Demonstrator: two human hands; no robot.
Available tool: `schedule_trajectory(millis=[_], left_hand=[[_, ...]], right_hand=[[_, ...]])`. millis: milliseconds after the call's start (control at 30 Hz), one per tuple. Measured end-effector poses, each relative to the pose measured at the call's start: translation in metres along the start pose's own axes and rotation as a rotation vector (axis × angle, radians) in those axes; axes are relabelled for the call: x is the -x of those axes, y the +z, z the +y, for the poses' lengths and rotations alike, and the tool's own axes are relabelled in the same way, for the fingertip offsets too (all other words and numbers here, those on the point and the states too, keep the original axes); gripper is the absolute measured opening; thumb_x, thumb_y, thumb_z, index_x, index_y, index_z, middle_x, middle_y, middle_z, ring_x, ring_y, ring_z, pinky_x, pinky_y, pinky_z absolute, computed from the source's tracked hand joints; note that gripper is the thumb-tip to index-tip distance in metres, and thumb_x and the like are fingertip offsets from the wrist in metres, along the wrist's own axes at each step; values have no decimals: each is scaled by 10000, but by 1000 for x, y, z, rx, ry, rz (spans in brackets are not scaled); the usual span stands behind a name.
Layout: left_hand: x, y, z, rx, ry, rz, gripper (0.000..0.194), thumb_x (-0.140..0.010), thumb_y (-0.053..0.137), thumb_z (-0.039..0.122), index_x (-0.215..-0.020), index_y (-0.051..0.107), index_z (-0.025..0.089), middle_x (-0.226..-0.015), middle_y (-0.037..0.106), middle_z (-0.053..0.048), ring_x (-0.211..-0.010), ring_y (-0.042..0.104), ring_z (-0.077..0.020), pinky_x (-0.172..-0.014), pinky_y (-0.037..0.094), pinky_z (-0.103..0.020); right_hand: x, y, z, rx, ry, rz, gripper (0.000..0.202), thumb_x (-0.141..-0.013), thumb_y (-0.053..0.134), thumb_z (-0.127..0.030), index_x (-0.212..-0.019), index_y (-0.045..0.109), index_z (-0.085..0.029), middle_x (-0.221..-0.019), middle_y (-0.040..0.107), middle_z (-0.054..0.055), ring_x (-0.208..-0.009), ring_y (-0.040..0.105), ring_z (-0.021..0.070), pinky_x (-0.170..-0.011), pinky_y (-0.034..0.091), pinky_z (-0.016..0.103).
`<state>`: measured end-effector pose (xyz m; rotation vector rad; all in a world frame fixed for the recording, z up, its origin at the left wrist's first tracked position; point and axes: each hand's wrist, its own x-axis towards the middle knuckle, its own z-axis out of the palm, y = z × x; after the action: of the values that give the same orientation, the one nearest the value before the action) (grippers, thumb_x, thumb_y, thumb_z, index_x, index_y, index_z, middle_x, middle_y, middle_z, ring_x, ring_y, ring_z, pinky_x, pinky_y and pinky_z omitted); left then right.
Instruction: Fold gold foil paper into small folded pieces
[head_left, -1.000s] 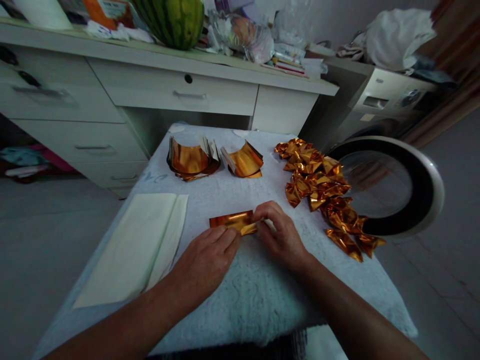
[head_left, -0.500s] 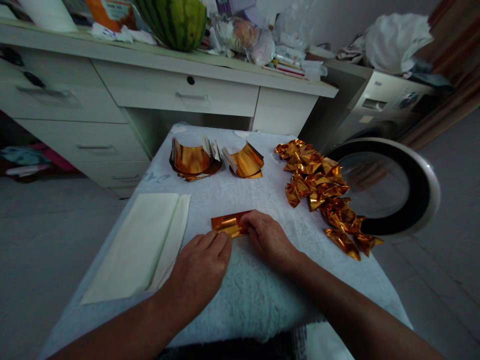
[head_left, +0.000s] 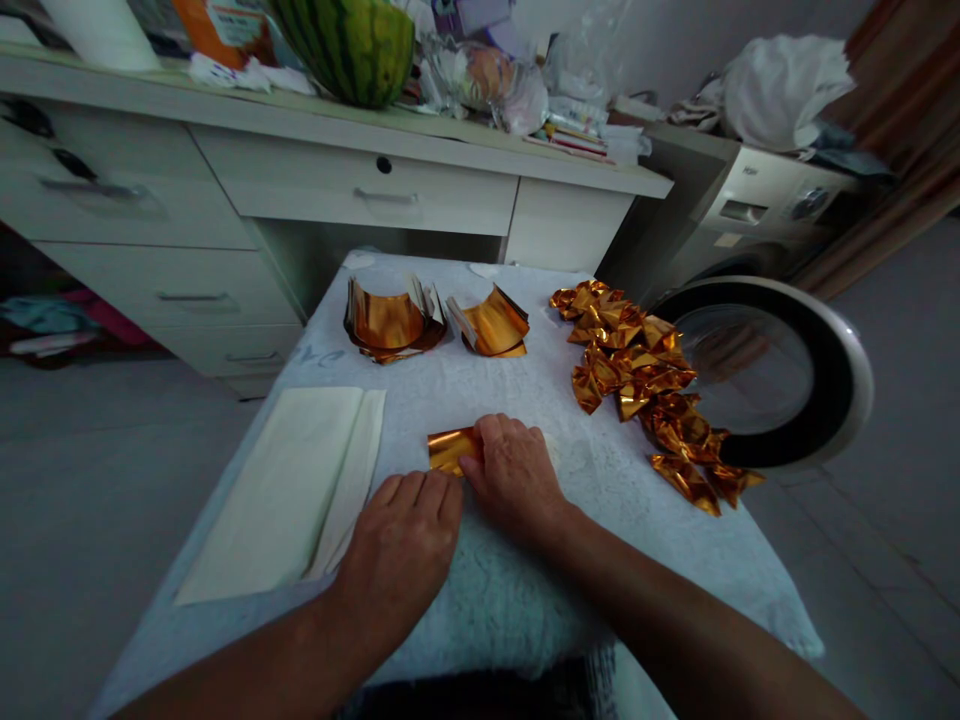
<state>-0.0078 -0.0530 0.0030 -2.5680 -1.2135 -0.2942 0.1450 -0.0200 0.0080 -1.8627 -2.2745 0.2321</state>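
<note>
A strip of shiny gold foil paper [head_left: 448, 450] lies on the cloth-covered table in front of me. My left hand [head_left: 412, 525] is closed at its near edge, the fingertips curled over the foil and partly hidden. Across the foil's right part rests my right hand [head_left: 514, 470], its fingers bent and closed, covering that end. Beyond my hands stand a larger curved stack of gold foil sheets [head_left: 388, 322] and a smaller curved stack [head_left: 495, 328]. Several folded gold foil pieces [head_left: 637, 360] lie heaped to the right.
White folded sheets [head_left: 277, 480] lie on the table's left. Behind the table [head_left: 510, 390] runs a white drawer counter [head_left: 450, 190] bearing a watermelon [head_left: 352, 50] and plastic bags. A washing machine [head_left: 757, 215] with its round door [head_left: 844, 400] swung open is at the right.
My right hand has slid left over the foil, closer to my left hand, and covers more of it. My left hand has barely moved. The view has shifted slightly.
</note>
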Motion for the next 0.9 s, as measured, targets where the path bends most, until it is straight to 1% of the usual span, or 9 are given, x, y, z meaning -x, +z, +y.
schedule_trajectory(millis=[133, 300, 433, 567, 667, 767, 900], left_hand=[[-1, 2, -3, 18, -21, -29, 319, -786, 508, -31, -1003, 714, 78, -787, 651, -87, -714, 611, -252, -645, 543, -405], [-1, 1, 0, 3, 27, -64, 364, -756, 498, -56, -1021, 720, 58, -802, 659, -100, -729, 618, -256, -642, 560, -398], [-1, 0, 3, -37, 61, -110, 396, -748, 475, -71, -1030, 724, 55, -830, 675, -116, -748, 629, -261, -657, 571, -400], [-2, 1, 2, -60, 89, -176, 443, -746, 444, -88, -1078, 707, 40, -894, 693, -143, -772, 645, -270, -658, 576, -404], [-4, 1, 2, -66, 93, -215, 436, -753, 437, -88, -1069, 709, 41, -915, 697, -147, -781, 652, -268, -670, 583, -404], [-4, 1, 2, -76, 102, -222, 430, -754, 441, -84, -1060, 712, 51, -938, 701, -147, -792, 658, -261, -694, 588, -399], [-3, 1, 1, -87, 113, -222, 427, -750, 443, -85, -1052, 711, 51, -966, 700, -158, -816, 664, -271, -688, 590, -397]], right_hand=[[-1, 4, -2, 20, 5, 38, 220, -918, 540, -381, -1013, 530, -183, -959, 629, 74, -897, 573, 266, -793, 412, 425], [1, 5, 0, 34, -20, 57, 223, -920, 554, -393, -1035, 529, -204, -972, 623, 71, -904, 562, 263, -795, 396, 410], [2, 5, 5, 31, -42, 54, 291, -916, 589, -411, -1138, 528, -233, -1012, 610, 70, -925, 552, 258, -803, 384, 392], [4, 4, 13, 31, -26, 56, 357, -909, 609, -413, -1225, 525, -271, -1036, 587, 73, -939, 545, 262, -807, 378, 391], [5, 4, 22, 33, -5, 69, 407, -904, 616, -404, -1281, 515, -287, -1054, 574, 81, -964, 538, 268, -818, 374, 394], [6, 4, 31, 55, 20, 84, 452, -896, 625, -414, -1316, 508, -294, -1055, 569, 82, -968, 533, 272, -825, 371, 398], [9, 0, 43, 107, 61, 76, 462, -902, 611, -419, -1337, 508, -299, -1073, 571, 85, -973, 529, 275, -825, 373, 399]])
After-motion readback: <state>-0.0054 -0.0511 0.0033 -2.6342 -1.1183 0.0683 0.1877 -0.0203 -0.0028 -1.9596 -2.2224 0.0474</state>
